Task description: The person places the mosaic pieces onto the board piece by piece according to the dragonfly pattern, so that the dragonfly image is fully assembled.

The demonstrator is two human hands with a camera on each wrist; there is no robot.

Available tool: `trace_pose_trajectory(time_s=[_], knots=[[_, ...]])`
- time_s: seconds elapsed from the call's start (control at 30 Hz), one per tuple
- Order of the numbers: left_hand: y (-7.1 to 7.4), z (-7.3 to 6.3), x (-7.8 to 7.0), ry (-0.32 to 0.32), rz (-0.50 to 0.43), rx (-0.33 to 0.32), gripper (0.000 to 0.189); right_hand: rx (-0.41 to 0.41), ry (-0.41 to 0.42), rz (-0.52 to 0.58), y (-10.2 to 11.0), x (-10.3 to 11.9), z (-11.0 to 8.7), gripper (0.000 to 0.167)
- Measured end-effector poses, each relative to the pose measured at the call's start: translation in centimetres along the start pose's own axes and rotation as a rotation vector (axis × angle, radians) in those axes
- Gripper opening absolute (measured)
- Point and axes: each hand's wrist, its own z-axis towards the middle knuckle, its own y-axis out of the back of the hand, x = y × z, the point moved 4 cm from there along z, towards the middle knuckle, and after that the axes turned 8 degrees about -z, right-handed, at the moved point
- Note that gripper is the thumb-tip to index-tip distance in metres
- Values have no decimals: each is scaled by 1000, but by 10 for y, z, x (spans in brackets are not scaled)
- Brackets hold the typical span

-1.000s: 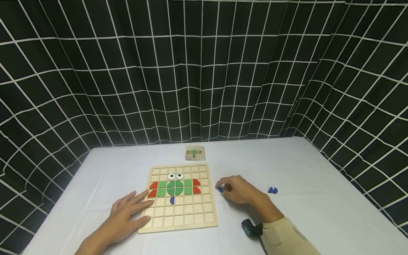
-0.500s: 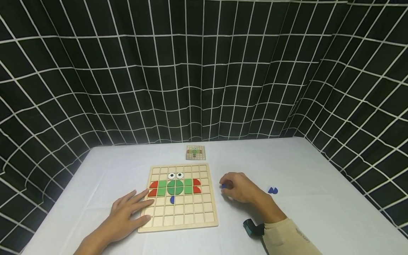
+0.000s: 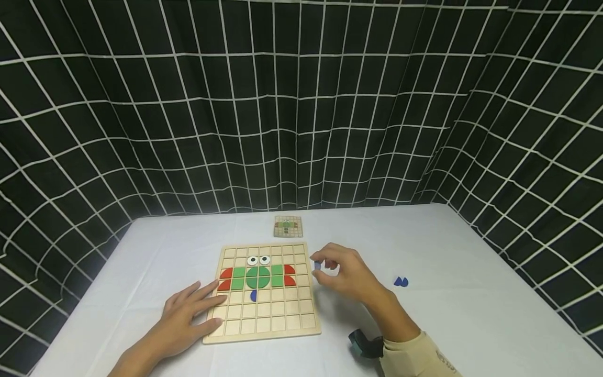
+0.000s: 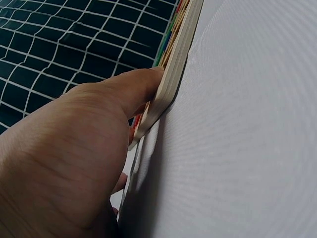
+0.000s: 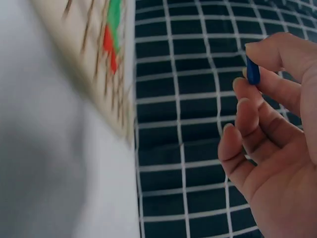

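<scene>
My right hand (image 3: pixel 346 272) pinches a small blue piece (image 5: pixel 253 72) between thumb and fingertips, held up just off the right edge of the wooden grid board (image 3: pixel 287 324). My left hand (image 3: pixel 188 319) lies with its fingers spread over the board's left edge, thumb and fingertips touching it. Set in the board are green pieces forming a circle (image 3: pixel 258 277), green squares (image 3: pixel 239 277), red pieces (image 3: pixel 289 275) at both sides and two eye discs (image 3: pixel 253 260). Below the circle sits one blue rounded piece (image 3: pixel 254 296).
Two blue pieces (image 3: pixel 401 281) lie together on the white tablecloth (image 3: pixel 452 314) at the right. Behind the board is a small picture card (image 3: pixel 288 226) with a similar pattern. A black grid-patterned curtain (image 3: pixel 297 115) surrounds the table's back and sides.
My right hand has lifted the blue piece off the tablecloth and shifted it left toward the board's right edge, turning it upright. The left hand has stayed in place.
</scene>
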Motion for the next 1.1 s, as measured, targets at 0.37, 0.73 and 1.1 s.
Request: trace_pose_trajectory(time_s=[0.37,0.73,1.1], knots=[[-1,0,0,5,0,-1,44,-46,55,110,-20,40,12,23],[-1,-1,2,18,6,0,43,-53,35,161,-53,62,22,22],[0,0,2,-6,-1,-2,43,65,-118,141,-94,56,22,21]])
